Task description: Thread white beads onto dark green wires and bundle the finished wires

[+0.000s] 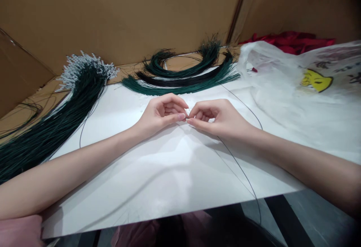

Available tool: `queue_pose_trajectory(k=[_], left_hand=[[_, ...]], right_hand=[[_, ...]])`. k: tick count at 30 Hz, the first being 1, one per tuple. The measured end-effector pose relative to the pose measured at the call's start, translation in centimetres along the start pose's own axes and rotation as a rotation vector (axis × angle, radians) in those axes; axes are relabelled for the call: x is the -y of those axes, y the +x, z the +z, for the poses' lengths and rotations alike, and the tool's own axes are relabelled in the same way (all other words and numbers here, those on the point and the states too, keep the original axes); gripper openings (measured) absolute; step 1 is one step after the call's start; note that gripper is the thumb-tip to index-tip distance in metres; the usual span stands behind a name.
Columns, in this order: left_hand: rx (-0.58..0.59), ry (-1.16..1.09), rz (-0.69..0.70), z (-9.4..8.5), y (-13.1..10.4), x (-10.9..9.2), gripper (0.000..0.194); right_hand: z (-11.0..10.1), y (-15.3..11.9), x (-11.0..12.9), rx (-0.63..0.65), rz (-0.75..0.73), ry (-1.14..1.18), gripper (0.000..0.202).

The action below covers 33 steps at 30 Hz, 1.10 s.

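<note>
My left hand (162,113) and my right hand (222,117) meet fingertip to fingertip above the middle of the white tabletop (135,186). Each has thumb and forefinger pinched, with the other fingers curled. A thin dark wire (239,166) comes out from under my right hand and bends down past the table's front edge. Its end seems to lie in the pinch where both hands' fingertips meet. Something tiny and whitish may be at the fingertips, too small to make out. Small white bits (146,100) lie just behind my left hand.
At left lies a thick bundle of dark green wires (53,126) with white beaded tips (84,68). Curved bunches of green and black wires (180,83) rest at the back. A clear plastic bag (282,77) with a yellow print and red fabric (293,41) are at right. Cardboard walls (126,13) stand behind.
</note>
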State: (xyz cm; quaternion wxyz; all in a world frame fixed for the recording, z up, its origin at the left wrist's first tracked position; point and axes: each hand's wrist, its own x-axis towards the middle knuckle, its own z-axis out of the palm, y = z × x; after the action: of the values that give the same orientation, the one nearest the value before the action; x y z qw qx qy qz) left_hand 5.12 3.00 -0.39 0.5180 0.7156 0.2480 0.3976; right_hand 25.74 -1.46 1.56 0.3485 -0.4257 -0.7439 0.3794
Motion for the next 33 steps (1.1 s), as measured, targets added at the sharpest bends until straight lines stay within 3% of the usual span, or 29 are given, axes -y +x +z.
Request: queue_pose_trajectory(k=[7, 13, 19, 33], left_hand=[[0.006, -0.028, -0.021, 0.27, -0.12, -0.08, 0.018], [0.029, -0.12, -0.043, 0.31, -0.04, -0.24, 0.013], [-0.009, -0.05, -0.028, 0.14, -0.05, -0.07, 0.023], [-0.028, -0.015, 0.042, 0.16, -0.13, -0.1, 0.019]], right_hand=[[-0.11, -0.02, -0.45, -0.041, -0.007, -0.003, 0.023], [-0.12, 0.05, -0.54, -0.043, -0.013, 0.006, 0.021], [-0.15, 0.06, -0.32, -0.017, -0.028, 0.0, 0.02], [-0.17, 0.02, -0.67, -0.011, -0.087, -0.071, 0.034]])
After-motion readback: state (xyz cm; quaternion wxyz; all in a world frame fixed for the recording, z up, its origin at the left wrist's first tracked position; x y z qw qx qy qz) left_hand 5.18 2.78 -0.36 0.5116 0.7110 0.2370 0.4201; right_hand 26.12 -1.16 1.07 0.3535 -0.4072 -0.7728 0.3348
